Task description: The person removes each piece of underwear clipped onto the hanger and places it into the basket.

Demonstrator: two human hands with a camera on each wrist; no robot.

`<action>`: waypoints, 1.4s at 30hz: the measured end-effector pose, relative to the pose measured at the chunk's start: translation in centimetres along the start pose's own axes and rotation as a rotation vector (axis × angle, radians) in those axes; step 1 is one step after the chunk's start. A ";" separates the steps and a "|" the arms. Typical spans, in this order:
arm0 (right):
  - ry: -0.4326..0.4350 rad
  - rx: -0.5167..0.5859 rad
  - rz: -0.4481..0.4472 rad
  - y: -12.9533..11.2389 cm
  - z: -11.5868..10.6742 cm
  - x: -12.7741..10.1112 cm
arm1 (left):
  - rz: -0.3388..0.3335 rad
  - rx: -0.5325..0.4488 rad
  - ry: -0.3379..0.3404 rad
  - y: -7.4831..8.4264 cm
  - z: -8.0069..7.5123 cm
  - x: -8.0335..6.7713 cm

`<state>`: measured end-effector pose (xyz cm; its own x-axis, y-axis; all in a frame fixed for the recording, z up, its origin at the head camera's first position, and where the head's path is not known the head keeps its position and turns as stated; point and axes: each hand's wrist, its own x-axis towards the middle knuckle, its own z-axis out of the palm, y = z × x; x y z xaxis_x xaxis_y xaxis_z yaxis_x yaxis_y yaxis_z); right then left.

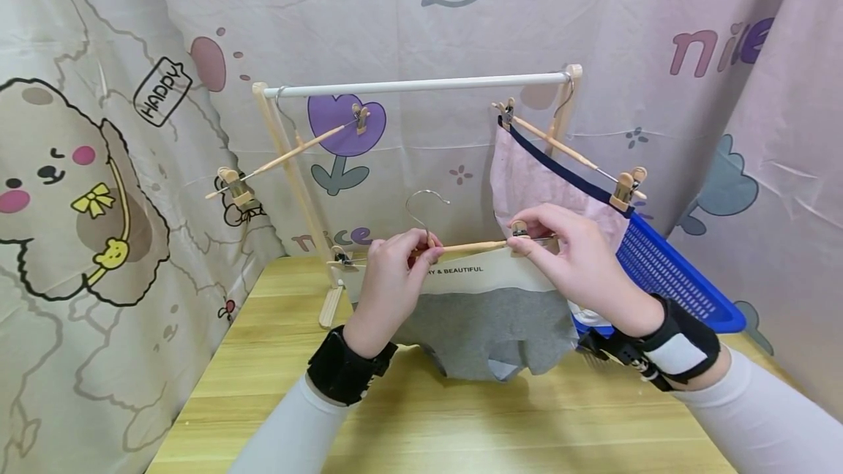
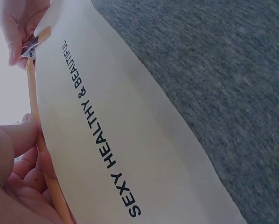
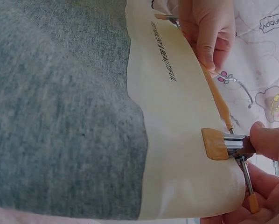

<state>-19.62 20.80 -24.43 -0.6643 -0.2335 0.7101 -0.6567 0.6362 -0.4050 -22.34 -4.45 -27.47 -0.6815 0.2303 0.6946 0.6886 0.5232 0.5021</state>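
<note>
A wooden clip hanger (image 1: 470,246) with a metal hook carries grey underwear (image 1: 484,328) with a cream printed waistband (image 1: 461,271). It is held above the table in front of the rack. My left hand (image 1: 395,269) grips the hanger bar near its hook; the bar (image 2: 41,140) runs through its fingers. My right hand (image 1: 560,247) pinches the right clip (image 3: 221,143), which sits on the waistband (image 3: 177,116). The left clip (image 1: 340,257) holds the other end of the waistband.
A wooden drying rack with a white rail (image 1: 421,84) stands at the back of the table (image 1: 421,423). An empty clip hanger (image 1: 290,154) hangs at its left, and a hanger with a pink garment (image 1: 540,181) at its right. A blue basket (image 1: 672,276) sits right.
</note>
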 end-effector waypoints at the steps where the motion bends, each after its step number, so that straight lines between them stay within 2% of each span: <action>1: 0.001 0.001 0.000 0.0 0.0 0.0 | -0.002 -0.002 -0.001 0.0 0.0 0.0; 17: 0.040 0.019 -0.019 0.3 0.2 -0.4 | -0.013 -0.022 -0.001 -0.1 0.4 -0.2; 28: 0.055 0.026 -0.068 0.4 0.2 -0.6 | 0.029 -0.020 0.017 -0.1 0.7 -0.3; 42: 0.038 -0.016 -0.065 0.8 0.0 -1.1 | 0.012 -0.016 -0.022 0.2 0.8 -0.5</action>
<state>-19.41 21.58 -25.54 -0.6061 -0.2464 0.7562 -0.6920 0.6321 -0.3487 -22.08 -3.83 -28.10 -0.6781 0.2547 0.6894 0.7007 0.5070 0.5019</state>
